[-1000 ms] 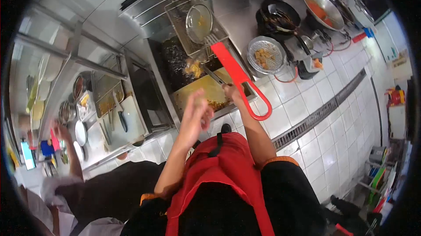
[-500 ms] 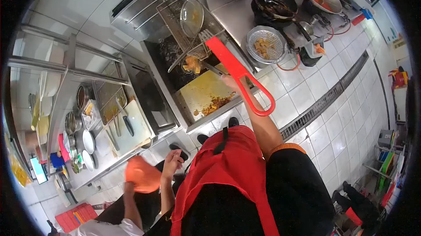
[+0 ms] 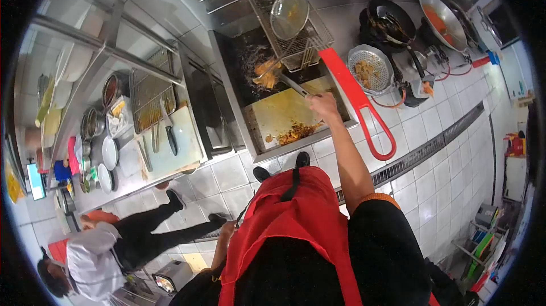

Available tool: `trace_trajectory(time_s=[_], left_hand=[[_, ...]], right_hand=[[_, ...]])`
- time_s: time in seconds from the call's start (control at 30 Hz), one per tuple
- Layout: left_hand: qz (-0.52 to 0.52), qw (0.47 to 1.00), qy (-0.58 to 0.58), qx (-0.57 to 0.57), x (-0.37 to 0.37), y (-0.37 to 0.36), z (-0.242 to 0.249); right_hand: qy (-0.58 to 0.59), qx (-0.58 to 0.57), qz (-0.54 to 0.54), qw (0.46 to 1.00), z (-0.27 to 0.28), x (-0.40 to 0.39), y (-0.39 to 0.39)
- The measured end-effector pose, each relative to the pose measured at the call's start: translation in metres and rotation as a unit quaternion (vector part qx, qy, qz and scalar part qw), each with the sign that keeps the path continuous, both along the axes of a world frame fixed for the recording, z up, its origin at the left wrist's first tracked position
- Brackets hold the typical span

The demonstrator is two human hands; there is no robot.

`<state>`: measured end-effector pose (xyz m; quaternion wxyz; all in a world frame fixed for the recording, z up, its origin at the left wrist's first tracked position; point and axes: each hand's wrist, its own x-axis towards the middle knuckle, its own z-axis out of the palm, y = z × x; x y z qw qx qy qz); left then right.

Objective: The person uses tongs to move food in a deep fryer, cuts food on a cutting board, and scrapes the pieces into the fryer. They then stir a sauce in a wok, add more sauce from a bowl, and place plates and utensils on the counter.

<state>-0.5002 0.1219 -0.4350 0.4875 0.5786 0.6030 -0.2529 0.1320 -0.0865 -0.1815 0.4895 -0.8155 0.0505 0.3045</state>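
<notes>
My right hand (image 3: pixel 324 107) is wrapped round the handle of a metal utensil (image 3: pixel 294 85) over the fryer. At the utensil's far end, fried food (image 3: pixel 266 73) sits above the dark oil (image 3: pixel 244 50). My left hand (image 3: pixel 228 228) hangs low beside the red apron (image 3: pixel 290 209), partly hidden, its fingers not clear. A fryer basket (image 3: pixel 298 50) with a red handle (image 3: pixel 350 87) rests over the fryer, and a round strainer (image 3: pixel 289 14) lies on it. Brown crumbs (image 3: pixel 298 133) lie on the fryer's oily tray (image 3: pixel 278 107).
To the right stand a perforated colander (image 3: pixel 371 69) with food, a black wok (image 3: pixel 392 20) and a pan of orange sauce (image 3: pixel 443 20). At left, a knife (image 3: pixel 171 138) lies on a cutting board (image 3: pixel 185 135). A person in white (image 3: pixel 94 260) is at lower left.
The view has shifted, and the fryer sits further right. My left hand has dropped lower. The other person has moved away to the left with the orange item.
</notes>
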Motion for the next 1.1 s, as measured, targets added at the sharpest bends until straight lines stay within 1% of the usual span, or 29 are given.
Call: trace_trajectory(time_s=[0.03,0.07,0.1,0.13,0.17,0.2,0.27,0.4,0.47,0.5,0.53,0.57,0.6,0.63,0.67,0.7,0.73,0.8,0.83,0.87,0.9,0.93,0.97,1.0,1.07,1.1], left_hand=[[-0.294,0.953,-0.067,0.021,-0.014,0.004,-0.012],[-0.530,0.826,-0.150,0.122,-0.026,0.007,-0.020],[-0.419,0.896,-0.130,0.074,-0.027,0.003,-0.008],[-0.294,0.951,-0.094,0.020,-0.024,0.001,0.002],[-0.204,0.976,-0.073,-0.012,-0.023,0.001,0.009],[-0.145,0.987,-0.058,-0.033,-0.021,0.001,0.015],[-0.069,0.995,-0.043,-0.059,-0.018,0.002,0.024],[0.008,0.995,-0.032,-0.094,-0.013,0.009,0.040],[0.050,0.993,-0.028,-0.108,-0.009,0.013,0.051],[0.072,0.991,-0.026,-0.113,-0.005,0.015,0.057],[0.097,0.988,-0.023,-0.118,-0.003,0.017,0.062],[0.113,0.986,-0.020,-0.123,0.000,0.018,0.066],[0.112,0.986,-0.016,-0.127,-0.002,0.022,0.064],[0.048,0.988,-0.021,-0.144,-0.002,0.027,0.061],[0.048,0.988,-0.023,-0.147,-0.002,0.028,0.057],[0.060,0.990,-0.001,-0.130,0.006,0.029,0.068],[0.072,0.991,0.023,-0.113,0.008,0.030,0.074],[0.087,0.989,0.028,-0.118,0.012,0.032,0.085],[0.100,0.987,0.035,-0.120,0.013,0.034,0.086],[0.100,0.987,0.030,-0.123,0.012,0.035,0.081],[0.073,0.992,0.007,-0.105,-0.003,0.036,0.065],[0.045,0.995,-0.015,-0.088,-0.016,0.037,0.050],[0.044,0.994,0.009,-0.104,-0.023,0.041,0.034],[0.043,0.993,0.009,-0.108,-0.028,0.043,0.029],[0.099,0.982,-0.018,-0.159,-0.037,0.050,0.018],[0.104,0.981,-0.022,-0.160,-0.034,0.054,0.021]], right_hand=[[-0.003,-0.019,-0.001,1.000,-0.003,-0.001,0.003],[-0.006,-0.040,-0.003,0.999,-0.007,-0.002,0.004],[-0.007,-0.041,0.000,0.999,-0.011,-0.002,0.005],[-0.007,-0.023,-0.015,1.000,-0.015,-0.002,0.007],[-0.007,-0.006,-0.030,1.000,-0.017,-0.003,0.010],[-0.008,-0.007,-0.027,1.000,-0.014,-0.005,0.011],[0.047,0.008,-0.051,0.998,-0.002,-0.011,0.012],[0.053,0.028,-0.040,0.997,0.011,-0.030,0.020],[0.079,0.049,-0.095,0.991,0.012,-0.034,0.020],[0.077,0.047,-0.092,0.992,0.015,-0.036,0.021],[0.086,0.057,-0.113,0.988,0.019,-0.038,0.022],[0.095,0.067,-0.135,0.984,0.021,-0.038,0.023],[0.093,0.066,-0.134,0.984,0.020,-0.038,0.023],[0.087,0.058,-0.130,0.986,0.016,-0.036,0.022],[0.081,0.049,-0.124,0.988,0.013,-0.034,0.021],[0.079,0.048,-0.124,0.988,0.011,-0.036,0.022],[-0.045,-0.023,-0.057,0.997,0.013,-0.041,0.022],[-0.171,-0.095,0.013,0.981,0.025,-0.054,0.025],[-0.184,-0.174,0.043,0.966,0.056,-0.070,0.031],[-0.198,-0.251,0.072,0.945,0.073,-0.084,0.033],[-0.330,-0.238,0.039,0.913,0.055,-0.098,0.028],[-0.332,-0.241,0.039,0.911,0.060,-0.106,0.027],[-0.352,-0.254,0.066,0.899,0.069,-0.114,0.028],[-0.369,-0.267,0.092,0.886,0.078,-0.122,0.030],[-0.379,-0.270,0.100,0.879,0.092,-0.131,0.040],[-0.390,-0.270,0.109,0.874,0.100,-0.133,0.048]])
